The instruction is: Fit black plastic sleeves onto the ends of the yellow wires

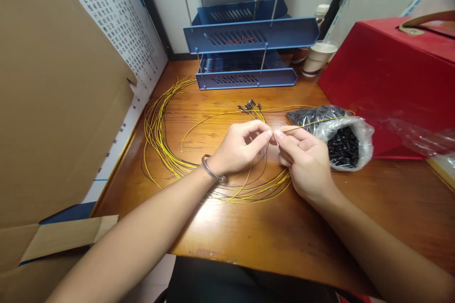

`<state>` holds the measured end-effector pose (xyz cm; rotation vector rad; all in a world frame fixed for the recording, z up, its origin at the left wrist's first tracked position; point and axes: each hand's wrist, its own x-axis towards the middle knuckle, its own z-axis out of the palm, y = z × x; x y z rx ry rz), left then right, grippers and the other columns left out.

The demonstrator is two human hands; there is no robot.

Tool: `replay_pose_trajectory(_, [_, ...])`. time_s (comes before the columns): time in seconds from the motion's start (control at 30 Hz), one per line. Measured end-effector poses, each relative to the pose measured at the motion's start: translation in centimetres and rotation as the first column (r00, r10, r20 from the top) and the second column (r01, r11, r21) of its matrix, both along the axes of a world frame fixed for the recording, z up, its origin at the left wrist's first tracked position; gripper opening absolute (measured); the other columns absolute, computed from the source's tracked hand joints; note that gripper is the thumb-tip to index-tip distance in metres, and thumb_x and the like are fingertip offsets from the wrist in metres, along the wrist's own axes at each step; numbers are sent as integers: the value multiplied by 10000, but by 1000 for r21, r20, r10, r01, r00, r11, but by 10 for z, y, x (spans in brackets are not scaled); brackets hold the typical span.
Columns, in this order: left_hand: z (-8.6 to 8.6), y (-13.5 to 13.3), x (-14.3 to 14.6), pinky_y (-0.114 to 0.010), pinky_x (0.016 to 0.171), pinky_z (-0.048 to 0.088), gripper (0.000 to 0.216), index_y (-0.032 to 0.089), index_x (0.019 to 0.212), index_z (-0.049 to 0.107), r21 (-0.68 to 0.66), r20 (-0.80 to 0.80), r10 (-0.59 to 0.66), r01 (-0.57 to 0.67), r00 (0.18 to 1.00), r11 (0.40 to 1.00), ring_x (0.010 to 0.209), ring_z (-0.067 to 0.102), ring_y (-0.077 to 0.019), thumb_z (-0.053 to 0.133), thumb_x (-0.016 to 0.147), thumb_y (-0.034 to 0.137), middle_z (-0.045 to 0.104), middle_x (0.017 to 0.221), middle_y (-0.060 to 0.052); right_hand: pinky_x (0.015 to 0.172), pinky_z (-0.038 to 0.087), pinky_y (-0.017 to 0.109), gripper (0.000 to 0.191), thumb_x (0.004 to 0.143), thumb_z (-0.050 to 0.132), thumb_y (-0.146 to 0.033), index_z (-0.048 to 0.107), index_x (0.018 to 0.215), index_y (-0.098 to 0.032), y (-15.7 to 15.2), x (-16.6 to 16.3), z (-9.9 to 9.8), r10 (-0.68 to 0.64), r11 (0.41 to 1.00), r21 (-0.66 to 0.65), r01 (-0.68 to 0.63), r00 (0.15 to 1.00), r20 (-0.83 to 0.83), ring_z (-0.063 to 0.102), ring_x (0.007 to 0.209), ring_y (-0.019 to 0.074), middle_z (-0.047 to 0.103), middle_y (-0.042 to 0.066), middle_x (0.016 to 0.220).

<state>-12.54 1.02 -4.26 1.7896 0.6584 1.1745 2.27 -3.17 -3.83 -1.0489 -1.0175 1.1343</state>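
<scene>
Both hands meet fingertip to fingertip above the middle of the table. My left hand [248, 144], with a bangle at the wrist, has thumb and forefinger pinched on something too small to make out. My right hand [307, 158] pinches a thin yellow wire [313, 123], which runs off to the right over a plastic bag. Under and behind the hands lies a loose coil of yellow and black wires [158, 137]. Small dark connectors [250, 106] cluster at the wire ends just beyond my left hand. The clear bag [364, 137] of small black pieces [343, 147] stands open beside my right hand.
A blue tiered tray rack [249, 35] stands at the back, with a paper cup [318, 58] and a bottle [322, 12] to its right. A red box [387, 80] with a handle borders the right side. Cardboard [60, 94] walls off the left.
</scene>
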Motion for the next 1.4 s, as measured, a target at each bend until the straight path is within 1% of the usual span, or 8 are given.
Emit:
replay_pose_trajectory(0.2, [0,-1,-1,-192,511,429,194,148,830,649,61,-64,73,-69,995,996,524,523,-72,584,941,294,653,664,0,422,287,228,202,771,783,-356,679,814,-187,0,-1,0,-33,999,14,33,999,25,262,420,56,381,-101,493])
replay_pose_trajectory(0.3, [-2,-1,-2,-192,501,425,116,156,899,674,166,-120,158,-137,980,977,528,528,-73,604,905,248,678,712,-1,442,320,235,194,769,782,-348,679,820,-191,1,-1,0,-66,998,18,65,996,56,308,435,69,375,-99,497])
replay_pose_trajectory(0.43, [-4,-1,-2,-194,529,465,108,157,933,678,263,-131,233,-193,964,945,585,588,-86,620,889,237,718,813,-26,455,338,240,188,783,772,-346,673,836,-195,1,-1,-2,-82,996,26,80,994,79,366,454,83,378,-95,501])
replay_pose_trajectory(0.77, [-4,0,-1,-195,557,480,86,154,900,691,388,-107,298,-236,949,891,574,583,-73,653,901,232,747,829,-27,468,374,235,199,764,802,-337,673,819,-197,1,-1,-2,-94,996,5,94,993,64,409,463,86,406,-90,496])
replay_pose_trajectory(0.93, [-3,1,-2,-202,572,482,96,143,890,716,444,-109,315,-237,943,864,570,585,-75,661,906,220,769,841,-41,475,366,241,163,777,785,-319,691,822,-193,1,-1,-1,-95,995,13,95,994,47,356,444,74,414,-92,504])
replay_pose_trajectory(1.17, [-3,1,-1,-186,573,473,129,131,864,732,445,-101,325,-249,940,860,567,585,-67,658,911,226,770,807,-41,445,306,233,167,784,775,-318,682,826,-185,1,-1,-1,-98,995,22,97,994,55,326,437,67,412,-95,500])
replay_pose_trajectory(1.3, [-1,0,0,-180,548,455,131,131,838,716,382,-92,297,-242,951,892,534,553,-59,654,904,226,738,739,-17,435,271,230,160,781,772,-303,691,833,-175,1,-2,-1,-95,995,27,94,992,79,333,443,64,429,-90,499])
replay_pose_trajectory(1.4, [0,0,0,-172,529,443,135,130,813,698,284,-79,257,-225,963,932,543,553,-61,652,895,226,707,703,-6,437,259,228,160,790,759,-299,689,847,-167,-1,-2,1,-104,994,32,101,988,116,334,445,61,447,-85,504])
